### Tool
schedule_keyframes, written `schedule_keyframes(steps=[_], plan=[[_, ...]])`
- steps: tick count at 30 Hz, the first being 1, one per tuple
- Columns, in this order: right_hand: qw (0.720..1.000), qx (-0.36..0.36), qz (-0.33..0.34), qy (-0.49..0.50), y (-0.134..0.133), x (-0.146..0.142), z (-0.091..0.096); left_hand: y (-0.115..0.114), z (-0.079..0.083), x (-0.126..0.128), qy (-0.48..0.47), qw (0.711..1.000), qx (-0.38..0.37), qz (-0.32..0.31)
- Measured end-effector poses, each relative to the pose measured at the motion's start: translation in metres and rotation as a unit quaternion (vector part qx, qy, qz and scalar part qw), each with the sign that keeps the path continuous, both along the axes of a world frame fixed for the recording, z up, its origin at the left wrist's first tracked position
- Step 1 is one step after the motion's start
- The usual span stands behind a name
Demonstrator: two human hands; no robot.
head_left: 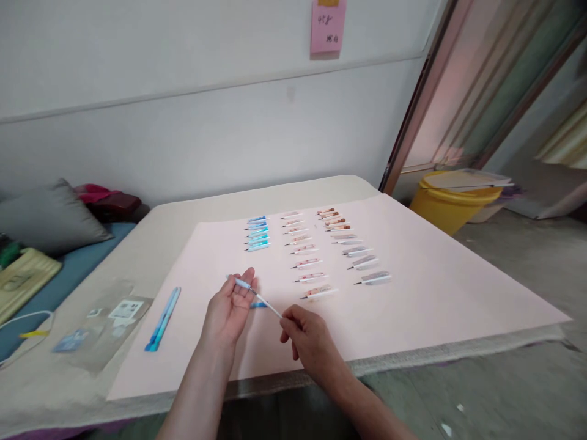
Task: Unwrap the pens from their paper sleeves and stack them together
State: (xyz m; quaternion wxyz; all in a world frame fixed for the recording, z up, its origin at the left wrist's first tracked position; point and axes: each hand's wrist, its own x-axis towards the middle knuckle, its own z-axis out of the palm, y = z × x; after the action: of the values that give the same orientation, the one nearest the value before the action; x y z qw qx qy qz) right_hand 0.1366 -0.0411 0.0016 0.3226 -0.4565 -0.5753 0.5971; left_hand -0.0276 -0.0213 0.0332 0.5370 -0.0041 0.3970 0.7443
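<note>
My left hand [230, 308] is palm up, with thumb and fingers closed on a light blue pen section [242, 283]. A thin white pen refill [268, 304] runs from that section toward my right hand [306, 335], which pinches its other end. Partly behind the refill, a short blue pen piece [258, 305] lies on the pink sheet [367, 333]. Two long blue pen barrels [162, 321] lie side by side to the left of my left hand. Beyond my hands, several blue pen parts [257, 235] form a short column.
Several pens with pinkish barrels [306, 264], brown-topped pens [337, 221] and greyish pens [373, 278] lie in columns. A clear plastic bag [103, 324] rests on the left. Further out are a grey cushion [59, 220] and a yellow bin [452, 205].
</note>
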Motion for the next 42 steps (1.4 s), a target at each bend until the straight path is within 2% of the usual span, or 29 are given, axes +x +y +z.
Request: schedule_keyframes(steps=[6,15,21,29,34,42], plan=[[1.0,-0.002,-0.003,-0.006,0.001,0.0,-0.001,-0.002,0.001,0.002,0.06,0.998,0.015,-0.017],[1.0,-0.004,-0.013,-0.007,0.001,0.002,0.005,-0.005,0.009,0.019,0.172,0.983,0.032,-0.055],[1.0,0.005,-0.018,0.0,0.002,0.001,0.003,-0.006,0.005,0.025,0.188,0.979,0.034,-0.07],[0.996,-0.012,-0.035,0.082,0.004,0.0,0.0,-0.017,-0.001,0.056,0.224,0.961,0.017,-0.16],[0.994,-0.007,-0.039,0.104,0.003,0.001,0.001,-0.021,-0.001,0.056,0.236,0.951,0.034,-0.198],[0.997,0.02,-0.038,0.064,0.001,0.001,0.003,-0.026,-0.001,0.056,0.229,0.94,0.031,-0.252]])
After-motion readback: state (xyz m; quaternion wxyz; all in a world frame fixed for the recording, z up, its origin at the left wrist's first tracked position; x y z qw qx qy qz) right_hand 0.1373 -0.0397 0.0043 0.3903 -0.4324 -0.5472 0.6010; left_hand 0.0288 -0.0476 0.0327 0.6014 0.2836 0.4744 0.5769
